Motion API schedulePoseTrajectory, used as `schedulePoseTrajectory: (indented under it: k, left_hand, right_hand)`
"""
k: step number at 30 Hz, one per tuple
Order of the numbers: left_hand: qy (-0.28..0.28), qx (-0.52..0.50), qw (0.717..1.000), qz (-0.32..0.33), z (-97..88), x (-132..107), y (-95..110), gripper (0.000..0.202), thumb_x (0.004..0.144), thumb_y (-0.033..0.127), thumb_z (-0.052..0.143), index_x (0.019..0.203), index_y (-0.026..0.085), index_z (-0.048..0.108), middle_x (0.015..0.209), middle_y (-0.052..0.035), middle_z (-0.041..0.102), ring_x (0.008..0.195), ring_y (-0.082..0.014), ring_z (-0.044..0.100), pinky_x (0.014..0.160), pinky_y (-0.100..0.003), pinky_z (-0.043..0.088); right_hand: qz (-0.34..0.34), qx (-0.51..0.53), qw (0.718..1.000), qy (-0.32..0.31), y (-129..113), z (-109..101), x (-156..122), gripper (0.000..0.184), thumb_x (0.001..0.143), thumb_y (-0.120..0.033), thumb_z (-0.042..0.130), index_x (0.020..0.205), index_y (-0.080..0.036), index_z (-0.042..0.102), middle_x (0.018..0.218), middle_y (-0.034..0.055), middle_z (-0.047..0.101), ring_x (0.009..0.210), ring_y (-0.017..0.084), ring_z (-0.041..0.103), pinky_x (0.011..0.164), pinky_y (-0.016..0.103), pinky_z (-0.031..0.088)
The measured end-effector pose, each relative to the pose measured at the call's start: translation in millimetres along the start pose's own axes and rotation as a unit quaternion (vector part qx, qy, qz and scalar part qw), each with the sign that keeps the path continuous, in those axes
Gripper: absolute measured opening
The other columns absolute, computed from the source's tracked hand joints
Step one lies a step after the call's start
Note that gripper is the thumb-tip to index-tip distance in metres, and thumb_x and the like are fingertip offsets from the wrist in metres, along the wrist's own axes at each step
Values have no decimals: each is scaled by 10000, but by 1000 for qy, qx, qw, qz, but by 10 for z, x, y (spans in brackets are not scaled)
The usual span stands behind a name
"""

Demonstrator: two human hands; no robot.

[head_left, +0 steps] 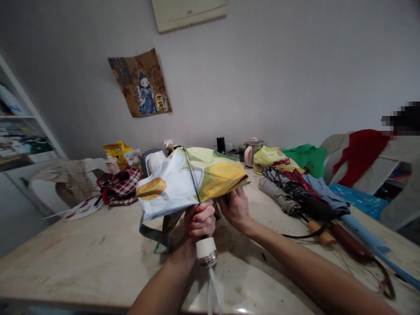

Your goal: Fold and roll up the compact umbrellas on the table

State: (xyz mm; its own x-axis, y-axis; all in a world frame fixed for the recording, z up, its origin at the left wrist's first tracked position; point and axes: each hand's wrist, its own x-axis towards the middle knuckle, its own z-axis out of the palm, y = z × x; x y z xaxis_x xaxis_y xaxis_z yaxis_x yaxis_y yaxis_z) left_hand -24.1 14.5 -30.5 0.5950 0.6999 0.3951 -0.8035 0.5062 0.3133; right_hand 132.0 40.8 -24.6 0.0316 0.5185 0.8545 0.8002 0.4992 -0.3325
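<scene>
- Around on the worktop: folded umbrellas to the right, a checked cloth bundle to the left.
- Clenches the left hand round the shaft of the patterned umbrella, held centrally above the worktop.
- Reaches the right hand beneath the canopy, fingertips hidden; cannot tell its grip.
- Creased white-yellow-green fabric, thin rib, stubby cylindrical white handle.

Umbrella over table, umbrella pile lying to its right. Plastic bag just behind pile; kettle left of bag. Poster on wall beyond.
</scene>
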Motion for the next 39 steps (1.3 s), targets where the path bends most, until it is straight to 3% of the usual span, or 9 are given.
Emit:
schedulePoseTrajectory:
  k: [3,5,11,15,20,24,29,34,39]
  left_hand:
    - [-14,-12,999,-30,49,16,0,335,783,138,671,697,205,354,498,113,385,270,31,231,251,25,201]
    - [-27,-13,999,-31,104,25,39,320,799,132,648,703,205,351,523,100,409,293,27,290,259,29,207]
    - [-50,-49,998,3,227,33,254,323,827,81,607,706,205,335,554,87,457,346,25,404,276,37,233]
    - [-44,-75,996,-6,209,27,275,325,823,67,608,712,205,336,552,82,462,357,17,432,277,30,244]
    - [-15,8,1000,-8,152,23,205,324,839,113,598,723,213,312,560,84,441,342,20,375,287,20,243]
    - [-27,38,998,29,123,9,236,316,837,125,597,705,210,322,537,95,423,295,24,250,270,10,240]
    - [18,60,990,130,114,-27,305,281,851,125,587,679,200,378,508,98,447,272,26,179,244,13,208]
    - [-16,69,977,199,116,-37,308,248,883,162,591,720,204,409,497,113,443,274,20,133,265,19,234]
    - [-47,39,990,124,159,-29,266,346,794,98,679,686,204,369,478,135,393,278,30,80,264,41,210]
  right_hand:
    - [75,-12,995,-67,104,33,33,155,697,-198,530,824,-185,617,887,160,668,885,314,600,755,402,487]
    - [83,-4,994,-74,124,9,60,224,654,-172,532,861,-174,618,932,164,663,905,308,599,764,385,481]
    - [17,44,998,-37,2,-171,165,138,725,-132,453,793,-199,551,786,64,607,710,194,547,656,295,415]
    - [-23,12,1000,-9,2,-220,219,133,735,-109,445,779,-199,532,765,53,579,695,181,522,642,284,381]
    - [-22,-57,998,-10,58,-252,262,126,718,-103,446,771,-200,506,795,77,582,735,207,515,618,300,349]
    - [-25,67,997,-15,-66,-388,285,121,683,-98,456,707,-216,442,681,19,517,615,161,467,572,278,342]
    - [10,157,986,52,-162,-513,337,164,675,-61,404,641,-221,413,643,6,482,615,145,467,599,265,364]
    - [129,166,972,-100,-85,-308,220,42,719,-176,519,737,-204,493,714,13,577,598,141,499,582,271,376]
    - [122,118,973,-159,-159,-146,37,131,785,-290,576,847,-182,535,840,60,637,662,166,551,610,280,393]
